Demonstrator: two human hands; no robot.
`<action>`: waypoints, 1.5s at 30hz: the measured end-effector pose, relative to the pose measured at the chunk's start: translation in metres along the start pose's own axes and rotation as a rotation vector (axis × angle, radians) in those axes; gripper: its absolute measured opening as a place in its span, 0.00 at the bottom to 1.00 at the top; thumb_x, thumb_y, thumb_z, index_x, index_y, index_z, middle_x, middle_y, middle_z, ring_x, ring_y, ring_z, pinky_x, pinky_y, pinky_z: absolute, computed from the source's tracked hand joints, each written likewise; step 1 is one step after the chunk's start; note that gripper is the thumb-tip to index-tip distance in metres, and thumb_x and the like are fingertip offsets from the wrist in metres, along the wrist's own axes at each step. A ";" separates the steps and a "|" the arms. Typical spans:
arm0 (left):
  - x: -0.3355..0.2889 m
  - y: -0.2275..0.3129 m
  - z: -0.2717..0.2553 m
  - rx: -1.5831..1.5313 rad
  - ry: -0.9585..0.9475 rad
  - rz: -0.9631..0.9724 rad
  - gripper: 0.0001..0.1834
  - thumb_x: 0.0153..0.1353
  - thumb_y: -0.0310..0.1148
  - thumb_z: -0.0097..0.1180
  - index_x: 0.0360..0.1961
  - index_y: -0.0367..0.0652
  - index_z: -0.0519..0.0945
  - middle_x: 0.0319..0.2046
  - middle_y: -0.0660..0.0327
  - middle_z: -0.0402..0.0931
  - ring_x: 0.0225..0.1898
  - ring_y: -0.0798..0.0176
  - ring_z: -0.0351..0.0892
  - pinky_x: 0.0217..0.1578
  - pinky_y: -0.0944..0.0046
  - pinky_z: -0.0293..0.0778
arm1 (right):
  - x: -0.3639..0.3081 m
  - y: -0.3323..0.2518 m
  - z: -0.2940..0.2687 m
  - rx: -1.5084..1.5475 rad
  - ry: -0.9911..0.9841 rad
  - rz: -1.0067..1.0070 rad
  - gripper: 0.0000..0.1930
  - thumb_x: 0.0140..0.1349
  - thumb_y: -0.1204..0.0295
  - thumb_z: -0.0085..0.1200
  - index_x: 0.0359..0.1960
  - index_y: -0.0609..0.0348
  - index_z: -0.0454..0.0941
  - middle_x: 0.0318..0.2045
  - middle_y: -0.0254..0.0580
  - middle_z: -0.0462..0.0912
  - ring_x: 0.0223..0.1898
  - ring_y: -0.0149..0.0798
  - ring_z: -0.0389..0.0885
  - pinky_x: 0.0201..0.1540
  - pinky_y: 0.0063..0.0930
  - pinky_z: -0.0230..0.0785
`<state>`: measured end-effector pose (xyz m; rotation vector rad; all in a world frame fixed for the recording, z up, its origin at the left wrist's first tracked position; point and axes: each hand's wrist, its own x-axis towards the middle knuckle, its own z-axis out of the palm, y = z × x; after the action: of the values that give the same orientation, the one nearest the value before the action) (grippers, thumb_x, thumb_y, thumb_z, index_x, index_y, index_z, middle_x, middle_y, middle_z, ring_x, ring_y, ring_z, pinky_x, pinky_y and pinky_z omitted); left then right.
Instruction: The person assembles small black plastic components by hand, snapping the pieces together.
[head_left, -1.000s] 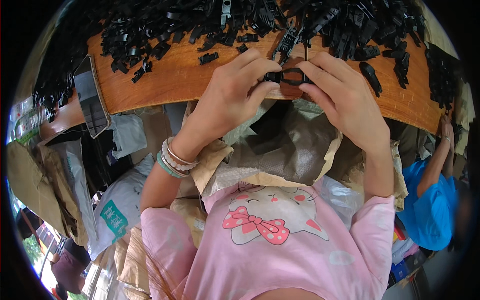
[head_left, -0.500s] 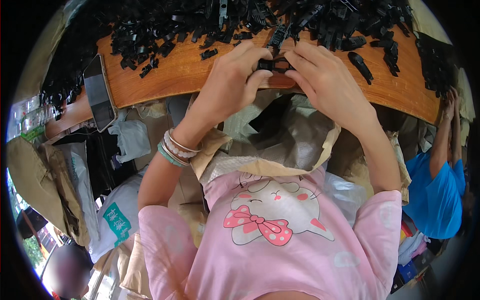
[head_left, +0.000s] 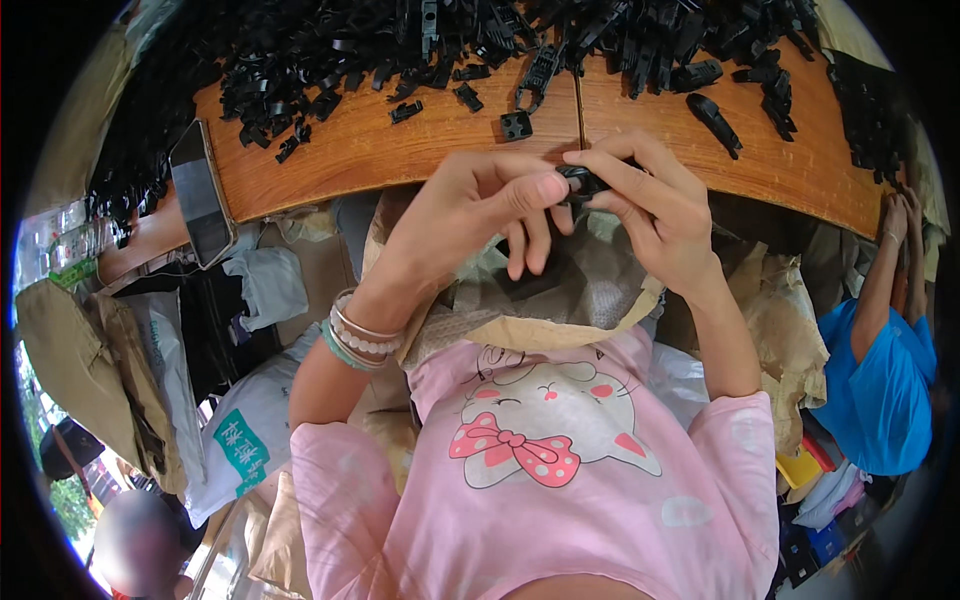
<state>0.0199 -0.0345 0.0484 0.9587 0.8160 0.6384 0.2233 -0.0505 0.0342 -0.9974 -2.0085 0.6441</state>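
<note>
A phone (head_left: 203, 205) sat at the left end of a wooden table (head_left: 360, 150), near a crumpled white plastic bag (head_left: 268, 287), with a person (head_left: 875, 390) in blue at far right.

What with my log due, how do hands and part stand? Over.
Right hand: pinching small black plastic part. Left hand: beside it, contact unclear. Open brown-rimmed sack below both hands, not blocking.

The right hand's grip (head_left: 668, 212) holds a black part (head_left: 581, 183), the left hand's grip (head_left: 470, 205) close beside it; black pieces (head_left: 697, 75) crowd the table (head_left: 360, 150) beyond.
</note>
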 end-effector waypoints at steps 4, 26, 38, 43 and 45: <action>-0.001 -0.005 0.008 -0.034 -0.041 -0.020 0.13 0.64 0.33 0.54 0.35 0.29 0.77 0.22 0.60 0.74 0.17 0.71 0.74 0.16 0.74 0.68 | -0.001 -0.001 -0.001 -0.082 0.011 -0.083 0.17 0.47 0.77 0.60 0.42 0.63 0.78 0.33 0.42 0.77 0.34 0.43 0.75 0.34 0.33 0.66; 0.030 -0.004 -0.047 1.321 0.462 0.723 0.11 0.53 0.26 0.58 0.40 0.40 0.77 0.28 0.55 0.74 0.24 0.52 0.75 0.24 0.60 0.71 | 0.051 0.037 -0.006 -0.783 0.081 -0.346 0.16 0.55 0.72 0.59 0.47 0.52 0.78 0.40 0.35 0.76 0.38 0.37 0.74 0.44 0.30 0.63; 0.030 -0.022 -0.033 1.115 0.387 0.750 0.11 0.51 0.27 0.62 0.36 0.40 0.75 0.22 0.59 0.70 0.19 0.56 0.73 0.19 0.62 0.67 | 0.070 0.025 0.012 -0.131 0.205 -0.148 0.14 0.56 0.81 0.53 0.46 0.65 0.76 0.48 0.48 0.77 0.51 0.44 0.75 0.55 0.35 0.64; 0.027 -0.021 -0.027 1.087 0.405 0.674 0.12 0.51 0.29 0.63 0.36 0.40 0.76 0.24 0.58 0.71 0.21 0.54 0.73 0.20 0.61 0.68 | 0.054 0.024 0.009 0.732 0.471 0.128 0.13 0.58 0.80 0.49 0.45 0.66 0.77 0.39 0.45 0.78 0.38 0.40 0.76 0.42 0.29 0.69; 0.027 -0.025 -0.030 1.140 0.378 0.636 0.12 0.51 0.31 0.63 0.36 0.40 0.77 0.25 0.58 0.71 0.22 0.53 0.74 0.22 0.60 0.69 | 0.047 0.012 -0.006 0.672 0.420 0.307 0.17 0.61 0.80 0.47 0.52 0.56 0.76 0.41 0.39 0.78 0.39 0.30 0.74 0.42 0.27 0.65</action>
<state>0.0124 -0.0109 0.0081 2.2355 1.2515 0.9223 0.2150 -0.0044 0.0492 -0.9220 -1.1539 1.0798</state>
